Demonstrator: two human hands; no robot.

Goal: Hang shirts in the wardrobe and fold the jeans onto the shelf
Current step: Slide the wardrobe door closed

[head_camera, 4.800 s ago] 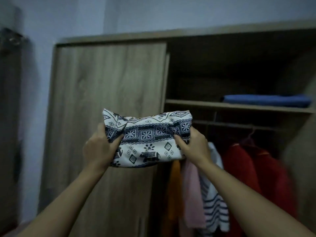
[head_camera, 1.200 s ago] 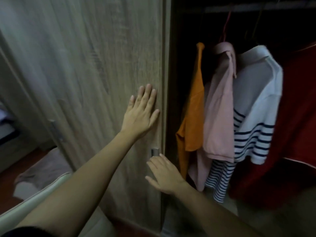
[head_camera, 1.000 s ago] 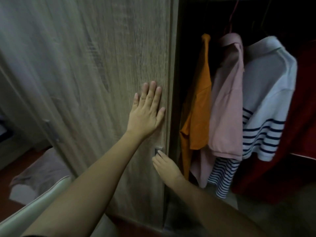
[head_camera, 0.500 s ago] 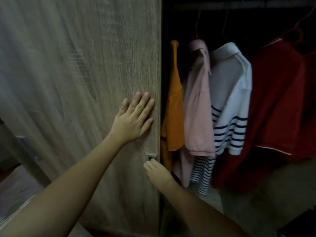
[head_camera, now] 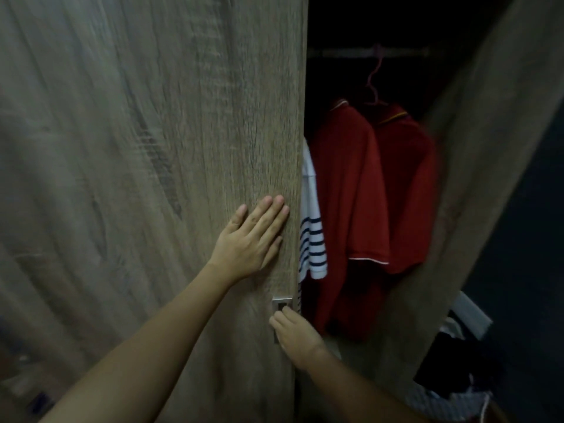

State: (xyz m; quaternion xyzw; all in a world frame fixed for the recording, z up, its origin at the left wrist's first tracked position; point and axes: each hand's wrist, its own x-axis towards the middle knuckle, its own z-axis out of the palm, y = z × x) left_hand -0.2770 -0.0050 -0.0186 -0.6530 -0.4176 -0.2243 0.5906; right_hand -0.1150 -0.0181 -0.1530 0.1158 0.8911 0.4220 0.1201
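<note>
Door-closing step, by look of it. Left hand [head_camera: 253, 236] flat at centre frame, fingers straight, pressing sliding door [head_camera: 152, 178]. Right hand [head_camera: 294, 334] just below, grip curled, fingertips likely hooked in metal pull [head_camera: 282, 304], dim view. To do well: push evenly, palm and pull together; mind striped shirt [head_camera: 311, 239] at door edge, sleeve could pinch. Shirts hang from rail [head_camera: 366, 52], right of centre. Count: two red shirts [head_camera: 348, 193], one striped, one pink hanger [head_camera: 374, 77] visible, one door, one pull; jeans and shelf out of view
</note>
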